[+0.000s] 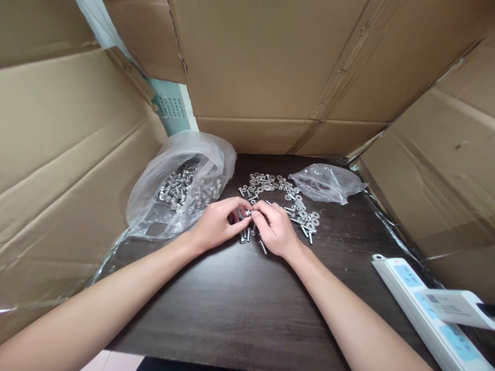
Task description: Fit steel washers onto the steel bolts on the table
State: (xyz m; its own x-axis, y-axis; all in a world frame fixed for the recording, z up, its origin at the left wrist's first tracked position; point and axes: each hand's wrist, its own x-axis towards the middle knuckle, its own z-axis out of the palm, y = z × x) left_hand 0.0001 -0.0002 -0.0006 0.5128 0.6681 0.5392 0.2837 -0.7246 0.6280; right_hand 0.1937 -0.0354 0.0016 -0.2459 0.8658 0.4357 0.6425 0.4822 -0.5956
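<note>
Between the fingertips of my left hand (pixel 223 220) and my right hand (pixel 274 226) is a small metal bolt (pixel 248 212), with what look like a washer or nut on it. Both hands are closed in a pinch around it, their fingertips meeting. Loose bolts (pixel 263 247) lie on the dark table just below and beside my fingers. Beyond the hands is a scattered heap of flat washers (pixel 266 186), nuts and bolts, trailing to the right into more washers (pixel 313 220) and bolts. My fingers hide part of the heap.
To the left, an open clear plastic bag (pixel 154 175) holds many assembled bolts (pixel 178 186). A crumpled plastic bag (pixel 328 181) lies at the back right. Cardboard walls (pixel 270 67) enclose the dark table (pixel 216 309). At the right edge is a white power strip (pixel 406 293) with a plug in it.
</note>
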